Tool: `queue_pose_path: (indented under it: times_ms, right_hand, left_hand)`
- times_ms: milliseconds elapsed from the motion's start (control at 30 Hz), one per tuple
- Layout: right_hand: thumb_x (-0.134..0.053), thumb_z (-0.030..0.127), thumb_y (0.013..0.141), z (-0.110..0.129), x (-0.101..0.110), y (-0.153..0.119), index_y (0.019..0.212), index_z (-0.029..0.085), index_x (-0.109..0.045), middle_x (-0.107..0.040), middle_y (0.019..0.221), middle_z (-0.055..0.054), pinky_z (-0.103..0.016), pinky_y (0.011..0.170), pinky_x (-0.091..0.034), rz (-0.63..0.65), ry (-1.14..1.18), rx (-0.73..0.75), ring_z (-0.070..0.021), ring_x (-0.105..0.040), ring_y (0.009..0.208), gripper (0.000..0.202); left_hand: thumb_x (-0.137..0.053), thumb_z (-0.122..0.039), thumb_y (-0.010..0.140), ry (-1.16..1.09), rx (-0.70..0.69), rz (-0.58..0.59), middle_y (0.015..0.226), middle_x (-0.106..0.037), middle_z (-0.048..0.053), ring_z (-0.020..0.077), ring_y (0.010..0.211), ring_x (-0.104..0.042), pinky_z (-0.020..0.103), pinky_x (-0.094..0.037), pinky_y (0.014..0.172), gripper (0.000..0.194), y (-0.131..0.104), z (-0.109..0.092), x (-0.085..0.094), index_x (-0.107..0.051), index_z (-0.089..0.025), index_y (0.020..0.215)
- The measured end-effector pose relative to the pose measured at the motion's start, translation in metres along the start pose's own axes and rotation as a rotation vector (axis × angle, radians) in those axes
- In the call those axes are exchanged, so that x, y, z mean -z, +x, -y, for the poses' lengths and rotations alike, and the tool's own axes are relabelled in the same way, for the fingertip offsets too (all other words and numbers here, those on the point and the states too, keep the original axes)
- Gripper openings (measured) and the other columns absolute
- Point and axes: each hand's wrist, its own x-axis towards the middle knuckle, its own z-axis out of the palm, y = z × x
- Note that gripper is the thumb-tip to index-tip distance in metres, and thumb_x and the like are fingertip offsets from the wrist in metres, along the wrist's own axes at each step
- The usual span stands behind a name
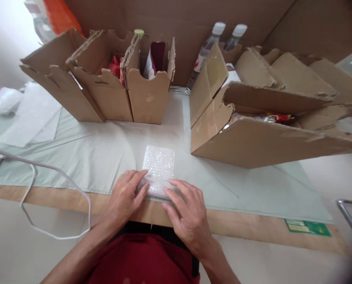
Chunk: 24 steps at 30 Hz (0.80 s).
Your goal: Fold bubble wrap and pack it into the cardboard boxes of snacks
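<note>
A small sheet of clear bubble wrap [158, 162] lies flat on the cloth near the table's front edge, its near end looking folded or doubled. My left hand [128, 194] rests at its left edge, fingertips touching the wrap and thumb apart from the index finger. From the right, my right hand [190, 209] reaches in with its fingers over the near right corner. Its thumb sits lower, spread away from the index finger. Neither hand visibly pinches the wrap. Whether anything lies inside the wrap I cannot tell.
Cardboard holders [148, 98] with packets stand behind, left of centre. More cardboard holders [270, 142] fill the right side. Two plastic bottles [204, 51] stand at the back. Bubble wrap sheets [35, 114] lie at left. A white cable [60, 171] loops over the front edge.
</note>
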Motion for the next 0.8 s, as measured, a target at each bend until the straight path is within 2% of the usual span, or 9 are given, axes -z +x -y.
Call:
queue_pose_path:
  times_ms: [100,167,300,367,467,533,600,667,800]
  right_hand:
    - [-0.058,0.014,0.099,-0.003,-0.002,0.004,0.123,0.021,-0.065,-0.074,0.124,-0.010,-0.048,0.101,-0.046,0.084,-0.020,0.039,-0.0300,-0.061,0.124,0.026]
    - [-0.056,0.012,0.100,-0.004,-0.004,0.008,0.121,0.020,-0.066,-0.077,0.114,-0.007,-0.047,0.100,-0.046,0.087,0.041,0.024,-0.0281,-0.063,0.120,0.025]
    - [-0.056,0.013,0.101,-0.005,-0.003,0.010,0.122,0.021,-0.066,-0.077,0.103,-0.004,-0.041,0.095,-0.049,0.150,0.247,-0.031,-0.0217,-0.067,0.103,0.025]
    - [-0.057,0.017,0.102,-0.004,-0.003,0.008,0.123,0.021,-0.065,-0.076,0.106,-0.006,-0.041,0.093,-0.050,0.136,0.245,-0.056,-0.0217,-0.066,0.101,0.024]
    - [-0.059,0.022,0.102,-0.002,-0.002,0.004,0.125,0.020,-0.065,-0.071,0.124,-0.011,-0.044,0.098,-0.048,0.036,0.107,-0.062,-0.0264,-0.062,0.116,0.024]
    - [-0.062,0.023,0.100,0.000,-0.003,0.004,0.125,0.020,-0.065,-0.067,0.133,-0.013,-0.048,0.101,-0.045,0.036,0.028,-0.016,-0.0297,-0.058,0.124,0.026]
    - [-0.063,0.020,0.098,0.001,-0.005,0.008,0.124,0.020,-0.066,-0.069,0.131,-0.012,-0.048,0.101,-0.045,0.089,-0.007,0.033,-0.0308,-0.058,0.125,0.026]
    - [-0.062,0.017,0.098,-0.001,-0.010,0.014,0.120,0.019,-0.067,-0.074,0.120,-0.010,-0.047,0.099,-0.046,0.093,0.005,0.035,-0.0291,-0.062,0.119,0.023]
    - [-0.060,0.020,0.100,-0.005,-0.016,0.018,0.118,0.021,-0.070,-0.077,0.106,-0.006,-0.041,0.092,-0.051,-0.064,0.180,-0.155,-0.0227,-0.067,0.102,0.020]
  left_hand:
    - [-0.059,-0.027,0.099,-0.002,0.007,-0.042,0.116,-0.065,0.013,0.0255,0.105,-0.064,0.041,-0.055,0.091,0.032,-0.001,-0.001,0.001,-0.060,-0.016,0.129]
    - [-0.063,-0.027,0.097,-0.052,-0.032,-0.036,0.124,-0.063,0.014,0.0265,0.114,-0.062,0.042,-0.053,0.097,0.034,-0.008,-0.004,0.008,-0.060,-0.018,0.129]
    - [-0.061,-0.016,0.097,-0.109,-0.113,0.039,0.110,-0.070,0.007,0.0238,0.112,-0.061,0.040,-0.050,0.099,0.030,-0.023,-0.012,0.020,-0.060,-0.021,0.127]
    - [-0.058,-0.013,0.098,-0.107,-0.100,0.044,0.101,-0.072,0.005,0.0224,0.104,-0.062,0.038,-0.050,0.094,0.028,-0.024,-0.012,0.020,-0.060,-0.020,0.125]
    - [-0.057,-0.019,0.099,-0.035,-0.055,0.031,0.096,-0.072,0.006,0.0230,0.095,-0.063,0.039,-0.052,0.088,0.024,-0.014,-0.005,0.013,-0.062,-0.018,0.123]
    - [-0.057,-0.025,0.100,0.034,-0.018,0.000,0.099,-0.071,0.009,0.0250,0.093,-0.064,0.041,-0.053,0.085,0.023,-0.004,0.002,0.007,-0.065,-0.017,0.121]
    - [-0.058,-0.029,0.100,0.057,0.037,-0.057,0.104,-0.071,0.011,0.0268,0.096,-0.065,0.044,-0.054,0.086,0.025,0.003,0.005,0.002,-0.067,-0.017,0.119]
    - [-0.060,-0.032,0.098,-0.015,0.127,-0.127,0.106,-0.070,0.011,0.0260,0.097,-0.066,0.043,-0.055,0.088,0.027,0.003,0.003,0.003,-0.067,-0.018,0.120]
    - [-0.067,-0.041,0.092,-0.470,0.503,-0.206,0.116,-0.069,0.009,0.0225,0.101,-0.069,0.039,-0.058,0.089,0.047,-0.012,-0.018,0.012,-0.058,-0.022,0.135]
